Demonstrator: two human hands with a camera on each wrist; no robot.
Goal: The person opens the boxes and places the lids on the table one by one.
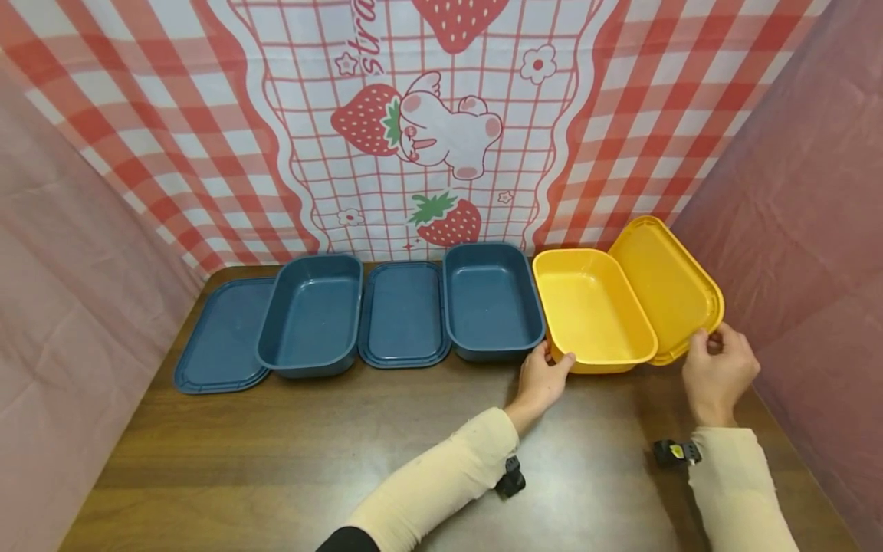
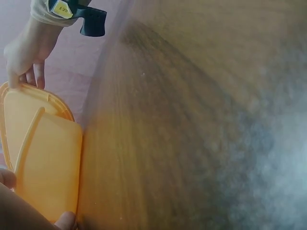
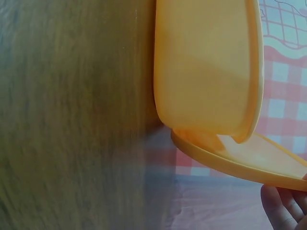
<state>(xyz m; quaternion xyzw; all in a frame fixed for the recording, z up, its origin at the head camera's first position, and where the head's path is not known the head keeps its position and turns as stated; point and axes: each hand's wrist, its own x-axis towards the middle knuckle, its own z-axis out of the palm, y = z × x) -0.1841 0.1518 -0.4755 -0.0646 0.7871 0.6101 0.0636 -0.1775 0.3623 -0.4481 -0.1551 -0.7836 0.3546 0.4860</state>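
A yellow rectangular plastic container (image 1: 592, 307) stands upright, with its inside bare, at the right of the table. My left hand (image 1: 541, 381) grips its near left corner; in the left wrist view the thumb (image 2: 65, 220) lies against the container's wall. Against the container's right side leans a yellow lid (image 1: 665, 287), tilted up with its far end raised. My right hand (image 1: 720, 376) pinches the lid's near right edge between thumb and fingers. In the right wrist view, the lid (image 3: 230, 165) slopes up from below the container's end (image 3: 206, 72), and the fingers (image 3: 276, 206) hold its rim.
To the left, along the back, stand a blue container (image 1: 493, 299), a blue lid (image 1: 405, 314), another blue container (image 1: 313, 310) and another blue lid (image 1: 224, 337). A checked strawberry cloth (image 1: 441, 138) hangs behind the wooden table (image 1: 276, 460). A pink curtain (image 1: 807, 215) borders the right side.
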